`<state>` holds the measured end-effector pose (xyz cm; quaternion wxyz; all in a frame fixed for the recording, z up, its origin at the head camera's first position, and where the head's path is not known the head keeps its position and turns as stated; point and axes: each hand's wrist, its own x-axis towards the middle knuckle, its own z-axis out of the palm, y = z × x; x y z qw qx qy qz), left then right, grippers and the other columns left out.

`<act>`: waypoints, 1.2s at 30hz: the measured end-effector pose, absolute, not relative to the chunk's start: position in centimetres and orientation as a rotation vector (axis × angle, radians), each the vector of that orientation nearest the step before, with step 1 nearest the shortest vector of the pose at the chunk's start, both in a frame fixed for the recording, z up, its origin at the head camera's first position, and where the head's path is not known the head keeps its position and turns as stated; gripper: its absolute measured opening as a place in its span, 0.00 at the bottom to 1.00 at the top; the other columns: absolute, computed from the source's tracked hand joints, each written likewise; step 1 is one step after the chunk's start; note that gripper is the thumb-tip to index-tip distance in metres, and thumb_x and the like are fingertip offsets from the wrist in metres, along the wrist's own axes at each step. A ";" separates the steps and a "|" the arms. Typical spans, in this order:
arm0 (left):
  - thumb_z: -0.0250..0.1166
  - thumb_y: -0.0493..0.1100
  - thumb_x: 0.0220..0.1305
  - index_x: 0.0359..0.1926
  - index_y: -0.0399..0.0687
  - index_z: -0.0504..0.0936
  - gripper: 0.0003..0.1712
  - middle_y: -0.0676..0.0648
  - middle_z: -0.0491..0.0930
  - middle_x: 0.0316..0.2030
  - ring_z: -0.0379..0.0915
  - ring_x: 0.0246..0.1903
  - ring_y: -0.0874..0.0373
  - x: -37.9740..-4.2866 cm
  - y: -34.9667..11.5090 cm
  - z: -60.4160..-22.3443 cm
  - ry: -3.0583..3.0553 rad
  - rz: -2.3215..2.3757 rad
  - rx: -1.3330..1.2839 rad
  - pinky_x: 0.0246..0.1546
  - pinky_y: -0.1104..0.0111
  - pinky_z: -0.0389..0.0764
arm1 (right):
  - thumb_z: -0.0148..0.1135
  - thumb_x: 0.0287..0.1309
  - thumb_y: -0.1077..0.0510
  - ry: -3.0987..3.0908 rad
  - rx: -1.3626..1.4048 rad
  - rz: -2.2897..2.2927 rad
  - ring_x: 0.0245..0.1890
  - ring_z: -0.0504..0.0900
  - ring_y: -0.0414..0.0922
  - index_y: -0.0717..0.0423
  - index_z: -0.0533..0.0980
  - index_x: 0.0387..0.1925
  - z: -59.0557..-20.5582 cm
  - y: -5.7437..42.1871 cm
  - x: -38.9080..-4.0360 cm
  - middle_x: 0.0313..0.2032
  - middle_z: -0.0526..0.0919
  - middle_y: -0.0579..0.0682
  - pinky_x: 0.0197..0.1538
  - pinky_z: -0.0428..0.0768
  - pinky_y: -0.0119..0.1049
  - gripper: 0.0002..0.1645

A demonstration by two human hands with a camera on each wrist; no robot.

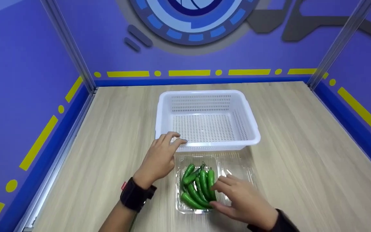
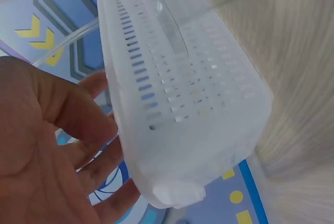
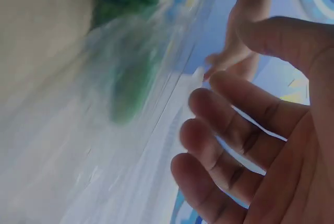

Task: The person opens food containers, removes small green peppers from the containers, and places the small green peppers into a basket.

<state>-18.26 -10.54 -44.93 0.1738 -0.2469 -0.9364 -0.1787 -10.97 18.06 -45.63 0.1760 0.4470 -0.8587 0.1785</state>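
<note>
Tabletop (image 1: pixel 118 122), peppers (image 1: pixel 203 184) beside right hand (image 1: pixel 245 200)

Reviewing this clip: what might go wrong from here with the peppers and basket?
Green peppers lie loose in the open clear container and could spill if it tips. The right hand, beside them over the opened lid, might bump it. The left hand, at the near-left corner of the white basket, might nudge it askew.

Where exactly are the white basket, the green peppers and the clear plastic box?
White basket (image 1: pixel 216 143): head view, on its near rim.
Green peppers (image 1: pixel 204 184): head view, on one pepper mid-pile.
Clear plastic box (image 1: pixel 186 159): head view, on its far end.
</note>
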 end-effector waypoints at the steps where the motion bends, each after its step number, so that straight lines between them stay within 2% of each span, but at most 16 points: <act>1: 0.54 0.23 0.49 0.64 0.55 0.77 0.40 0.45 0.74 0.62 0.73 0.60 0.46 -18.5 -10.6 -45.0 -2.667 -0.488 -0.706 0.57 0.51 0.76 | 0.77 0.51 0.44 -2.442 1.271 0.490 0.36 0.75 0.35 0.44 0.81 0.40 -45.7 17.5 -10.9 0.36 0.81 0.36 0.38 0.76 0.31 0.18; 4: 0.58 0.25 0.51 0.65 0.52 0.75 0.38 0.45 0.77 0.60 0.75 0.60 0.46 -19.1 -10.6 -45.2 -2.695 -0.413 -0.718 0.61 0.50 0.75 | 0.76 0.51 0.40 -2.487 1.273 0.410 0.36 0.72 0.36 0.45 0.81 0.41 -45.9 16.2 -11.0 0.37 0.79 0.37 0.38 0.74 0.32 0.21; 6: 0.61 0.29 0.55 0.62 0.51 0.78 0.32 0.46 0.81 0.55 0.79 0.55 0.47 -19.4 -10.5 -45.5 -2.699 -0.361 -0.720 0.60 0.52 0.75 | 0.75 0.50 0.38 -2.523 1.271 0.339 0.36 0.72 0.38 0.44 0.81 0.41 -46.2 15.7 -11.1 0.37 0.78 0.37 0.39 0.73 0.33 0.21; 11: 0.62 0.36 0.61 0.47 0.49 0.82 0.13 0.49 0.86 0.38 0.83 0.37 0.49 -20.2 -10.1 -45.6 -2.765 -0.319 -0.703 0.45 0.55 0.77 | 0.73 0.51 0.36 -2.615 1.269 0.229 0.38 0.73 0.40 0.41 0.79 0.38 -46.5 15.1 -11.3 0.36 0.77 0.37 0.40 0.71 0.36 0.20; 15: 0.60 0.36 0.63 0.38 0.48 0.79 0.04 0.48 0.84 0.32 0.80 0.32 0.49 -20.9 -9.8 -45.0 -2.864 -0.357 -0.688 0.37 0.58 0.73 | 0.74 0.50 0.38 -2.649 1.247 0.237 0.38 0.72 0.40 0.41 0.79 0.37 -46.5 15.0 -11.6 0.38 0.76 0.38 0.40 0.72 0.37 0.19; 18: 0.60 0.35 0.63 0.37 0.48 0.80 0.05 0.48 0.85 0.32 0.80 0.33 0.48 -21.4 -9.7 -44.5 -2.940 -0.378 -0.687 0.38 0.57 0.74 | 0.75 0.48 0.38 -2.677 1.224 0.231 0.40 0.72 0.41 0.42 0.79 0.38 -46.5 15.0 -11.8 0.41 0.76 0.40 0.42 0.73 0.39 0.20; 23: 0.64 0.30 0.56 0.40 0.49 0.82 0.12 0.50 0.85 0.32 0.80 0.31 0.51 -21.9 -9.7 -44.0 -3.050 -0.398 -0.696 0.40 0.55 0.78 | 0.74 0.47 0.36 -2.728 1.203 0.167 0.46 0.73 0.44 0.43 0.79 0.43 -46.5 15.0 -12.4 0.47 0.78 0.44 0.48 0.74 0.44 0.25; 27: 0.68 0.30 0.54 0.40 0.50 0.82 0.14 0.53 0.85 0.30 0.79 0.29 0.54 -22.1 -9.8 -44.1 -3.076 -0.399 -0.704 0.40 0.54 0.78 | 0.74 0.47 0.38 -2.730 1.214 0.139 0.45 0.75 0.45 0.43 0.78 0.43 -46.4 14.9 -12.7 0.47 0.79 0.44 0.49 0.75 0.45 0.25; 32: 0.66 0.30 0.53 0.39 0.50 0.83 0.14 0.52 0.85 0.28 0.77 0.26 0.55 -22.4 -9.5 -44.0 -3.048 -0.403 -0.708 0.37 0.56 0.77 | 0.77 0.44 0.48 -2.726 1.239 0.157 0.43 0.75 0.44 0.44 0.79 0.42 -46.1 14.8 -13.1 0.45 0.79 0.44 0.47 0.77 0.43 0.22; 36: 0.66 0.29 0.52 0.38 0.51 0.84 0.14 0.53 0.85 0.28 0.75 0.25 0.55 -22.6 -9.4 -44.0 -3.037 -0.399 -0.704 0.35 0.58 0.76 | 0.76 0.38 0.59 -2.735 1.295 0.189 0.43 0.75 0.44 0.46 0.79 0.43 -45.8 14.8 -13.4 0.44 0.78 0.43 0.48 0.79 0.42 0.25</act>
